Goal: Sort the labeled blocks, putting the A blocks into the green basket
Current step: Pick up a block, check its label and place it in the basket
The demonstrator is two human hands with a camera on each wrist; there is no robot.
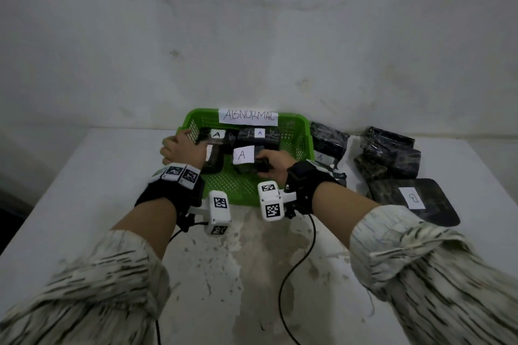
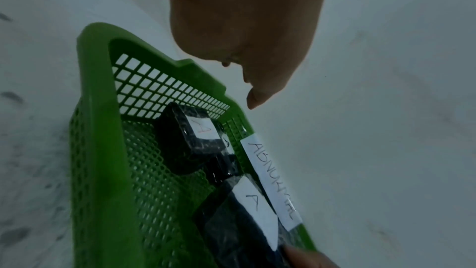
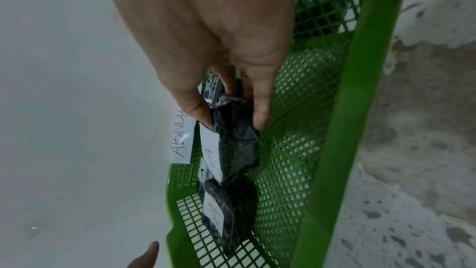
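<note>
Right hand [image 1: 276, 164] pinching A block [image 1: 246, 161] inside green basket [image 1: 304, 145], left hand [image 1: 182, 148] on basket rim, fingers seemingly relaxed, B block [image 1: 412, 200] on worktop [image 1: 84, 190].

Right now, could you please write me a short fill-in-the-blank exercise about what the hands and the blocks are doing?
1. The paper sign on the green basket reads ____.
2. The right hand grips a block whose label shows the letter ____.
3. The left hand rests on the basket's ____ rim.
4. The flat block outside the basket, near the right sleeve, carries the letter ____.

Missing words: ABNORMAL; A; left; B
</note>
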